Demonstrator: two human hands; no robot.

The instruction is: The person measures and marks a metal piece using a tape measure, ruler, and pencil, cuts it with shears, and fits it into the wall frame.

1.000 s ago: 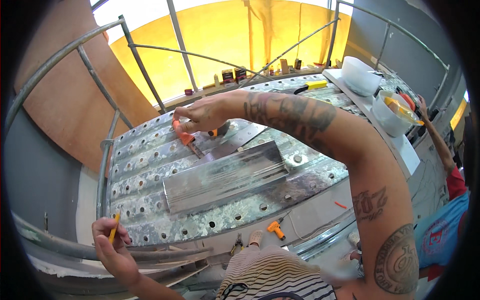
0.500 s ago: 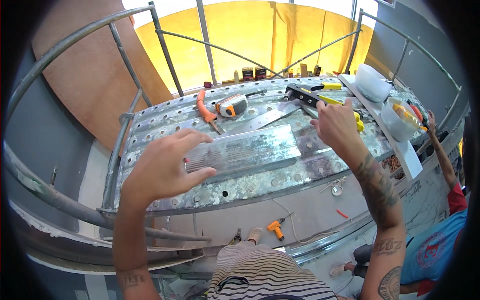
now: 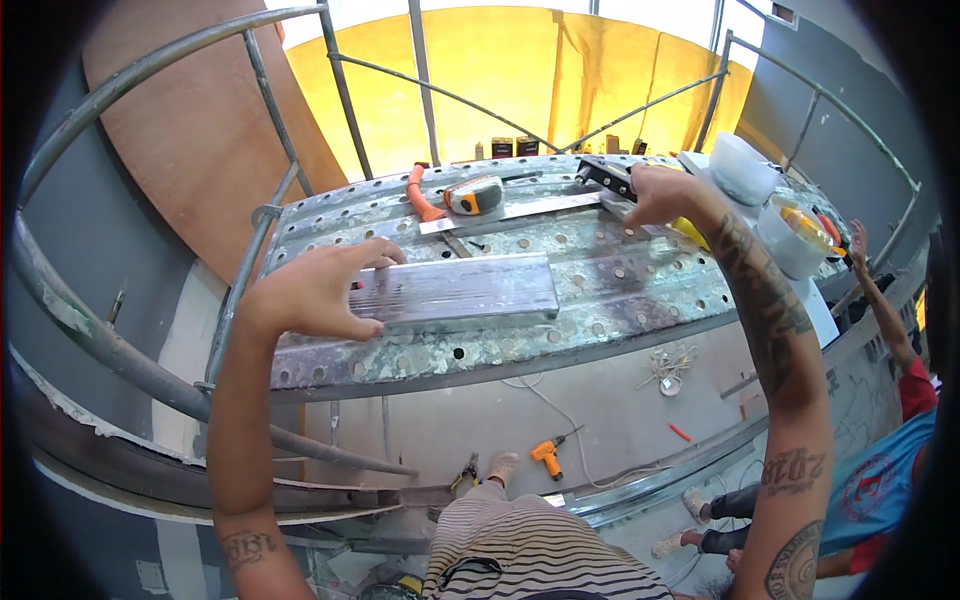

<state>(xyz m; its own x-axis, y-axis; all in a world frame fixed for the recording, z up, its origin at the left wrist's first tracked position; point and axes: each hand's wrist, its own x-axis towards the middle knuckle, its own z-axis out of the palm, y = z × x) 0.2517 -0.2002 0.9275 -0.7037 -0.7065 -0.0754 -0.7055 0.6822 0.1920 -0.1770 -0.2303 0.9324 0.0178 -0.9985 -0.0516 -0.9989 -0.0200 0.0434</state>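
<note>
My left hand (image 3: 315,285) spans the left end of a ribbed metal channel (image 3: 460,288), thumb at the near edge and fingers at the far edge. A small red tip (image 3: 356,286) shows inside that hand; what it belongs to is hidden. My right hand (image 3: 665,195) is bent at the back end of a black hand tool with yellow handles (image 3: 603,175). Close by lies the right end of a flat metal strip (image 3: 515,212). My right fingertips are partly hidden, so their grip is unclear. An orange-handled tool (image 3: 418,193) and a tape measure (image 3: 473,195) lie beyond the strip.
The perforated metal platform (image 3: 420,352) is bordered by scaffold rails (image 3: 280,120). White plastic tubs (image 3: 742,168) stand at right, near a co-worker's hand (image 3: 858,243). Below are an orange drill (image 3: 547,458), a coiled cord (image 3: 670,372) and pliers (image 3: 468,470).
The metal channel has shifted left with my left hand. The flat strip has turned, its left end swinging away from me. My right hand has moved farther away over the platform.
</note>
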